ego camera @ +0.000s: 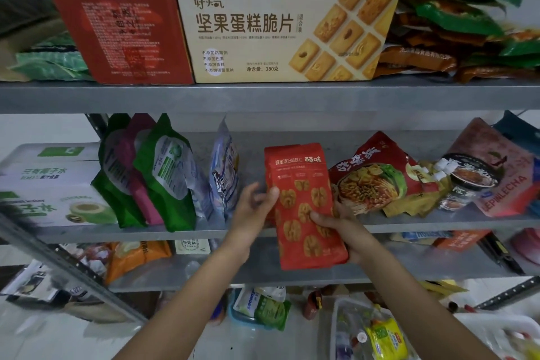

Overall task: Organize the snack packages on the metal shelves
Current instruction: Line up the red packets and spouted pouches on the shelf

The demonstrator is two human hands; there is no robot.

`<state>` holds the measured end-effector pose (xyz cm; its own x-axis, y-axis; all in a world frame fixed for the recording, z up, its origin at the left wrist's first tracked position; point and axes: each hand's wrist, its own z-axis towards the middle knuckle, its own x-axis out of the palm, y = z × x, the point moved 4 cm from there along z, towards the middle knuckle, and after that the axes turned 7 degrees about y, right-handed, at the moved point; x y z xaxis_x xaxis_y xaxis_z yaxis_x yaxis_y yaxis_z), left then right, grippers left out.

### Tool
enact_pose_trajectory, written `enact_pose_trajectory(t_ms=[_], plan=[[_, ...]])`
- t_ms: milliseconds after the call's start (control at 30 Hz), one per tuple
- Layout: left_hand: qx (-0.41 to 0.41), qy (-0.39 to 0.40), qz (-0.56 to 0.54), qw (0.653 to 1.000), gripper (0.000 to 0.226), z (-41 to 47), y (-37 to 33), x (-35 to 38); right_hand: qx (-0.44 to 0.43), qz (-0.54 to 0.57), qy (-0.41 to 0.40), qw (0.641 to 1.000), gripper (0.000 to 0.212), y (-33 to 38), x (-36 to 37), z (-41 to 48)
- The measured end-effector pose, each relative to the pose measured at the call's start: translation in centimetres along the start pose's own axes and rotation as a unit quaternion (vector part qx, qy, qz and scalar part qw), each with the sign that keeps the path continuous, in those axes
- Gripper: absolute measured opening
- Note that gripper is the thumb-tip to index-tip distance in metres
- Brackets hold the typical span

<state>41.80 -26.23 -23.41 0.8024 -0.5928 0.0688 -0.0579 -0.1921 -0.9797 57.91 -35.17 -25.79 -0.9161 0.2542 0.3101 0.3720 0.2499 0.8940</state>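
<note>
I grip the red bag (304,207) with both hands, left hand (252,212) pinching its left edge, right hand (343,228) curled round its lower right, before the middle shelf (409,226): left of it green pouches (163,175) stand upright, right of it packets (377,178) lie heaped, so I judge plenty remains, and the goods (264,308) below it are too blurred to make out.

Three metal shelves are showing: a top shelf (263,96), a middle shelf (204,232) and a lower shelf (233,275). Three boxes are sitting on them: a red box (117,29), a cream box (277,32) and a white-and-green box (49,184). Two green pouches (114,172) (166,178) are flanking one magenta pouch (139,193). Two hands, the left hand (251,213) and the right hand (342,228), are holding one red bag (304,207).
</note>
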Motion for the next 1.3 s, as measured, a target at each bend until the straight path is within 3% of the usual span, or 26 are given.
enact_pose_trajectory(t_ms=[67, 200, 333, 467, 567, 667, 733, 800, 967, 1067, 1133, 1300], plan=[[-0.061, 0.073, -0.091, 0.991, 0.059, 0.5, 0.4, 0.6, -0.009, -0.009, 0.023, 1.0, 0.068, -0.5, -0.2, -0.7], [-0.118, 0.098, -0.14, 0.978, 0.057, 0.7, 0.9, 1.5, -0.025, 0.015, 0.047, 0.998, 0.091, -0.6, -0.3, -1.6], [-0.1, 0.084, -0.122, 0.984, 0.04, 1.1, 0.5, 2.0, -0.03, 0.007, 0.024, 0.999, 0.06, -0.2, -0.3, -2.6], [-0.039, 0.06, -0.081, 0.994, 0.03, 0.6, -0.3, 2.5, -0.06, -0.066, -0.006, 0.996, 0.061, 0.1, 0.2, -3.4], [0.003, 0.069, -0.068, 0.995, 0.024, 0.0, -1.0, 3.3, -0.094, -0.055, -0.07, 0.992, 0.055, 0.4, 0.0, -3.7], [0.018, 0.11, -0.052, 0.992, 0.041, -0.1, -1.4, 3.6, -0.11, -0.021, -0.09, 0.99, 0.047, 0.7, -0.2, -3.9], [-0.001, 0.153, -0.023, 0.988, 0.063, -0.3, -0.9, 3.9, -0.115, -0.011, -0.1, 0.988, 0.042, 0.8, -0.4, -4.0], [-0.03, 0.174, 0.005, 0.984, 0.069, -0.7, 0.1, 4.3, -0.121, -0.006, -0.106, 0.987, 0.04, 0.9, -0.6, -4.0], [-0.044, 0.102, -0.038, 0.993, 0.037, -1.0, 1.9, 4.1, -0.113, -0.045, -0.122, 0.985, 0.044, 0.8, -0.5, -3.9], [-0.038, 0.036, -0.028, 0.998, 0.035, -1.0, 2.0, 4.0, -0.119, -0.147, -0.188, 0.964, 0.06, 1.2, -0.3, -3.7], [-0.004, -0.029, 0.043, 0.999, 0.038, -0.9, 1.6, 3.8, -0.138, -0.206, -0.231, 0.941, 0.074, 1.7, -0.1, -3.9], [0.082, -0.115, 0.263, 0.954, 0.038, -2.1, -0.1, 4.9, -0.152, -0.318, -0.206, 0.913, 0.031, 2.6, 2.3, -4.9]])
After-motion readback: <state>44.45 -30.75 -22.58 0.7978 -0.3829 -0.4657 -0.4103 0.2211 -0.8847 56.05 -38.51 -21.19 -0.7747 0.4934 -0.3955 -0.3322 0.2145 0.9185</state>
